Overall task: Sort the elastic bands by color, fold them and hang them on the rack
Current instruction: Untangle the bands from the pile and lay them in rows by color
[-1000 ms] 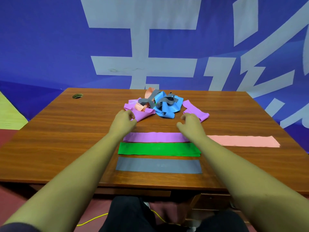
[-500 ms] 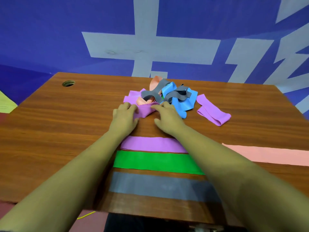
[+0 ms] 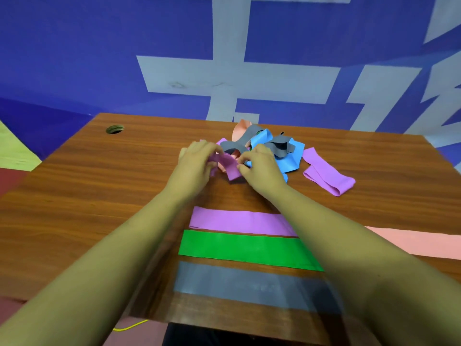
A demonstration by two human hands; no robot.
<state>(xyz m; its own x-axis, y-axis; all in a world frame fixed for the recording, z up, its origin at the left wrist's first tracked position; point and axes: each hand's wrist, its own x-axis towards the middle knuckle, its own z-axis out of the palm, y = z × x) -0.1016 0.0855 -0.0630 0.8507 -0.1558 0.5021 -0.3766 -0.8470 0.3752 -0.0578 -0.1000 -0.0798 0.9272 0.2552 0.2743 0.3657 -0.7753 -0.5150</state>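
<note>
My left hand [image 3: 195, 162] and right hand [image 3: 259, 166] both pinched a purple band [image 3: 230, 168] beside the pile [image 3: 272, 148] on the desk [image 3: 87, 196].

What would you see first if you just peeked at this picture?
Two hands in the middle of the wooden table: the left hand and right hand both pinch a crumpled purple band, just in front of a tangled pile of blue, grey and pink bands. Nearer the person lie three neat rows: a flat purple band, then a green band, then a grey band by the table's edge.
</note>
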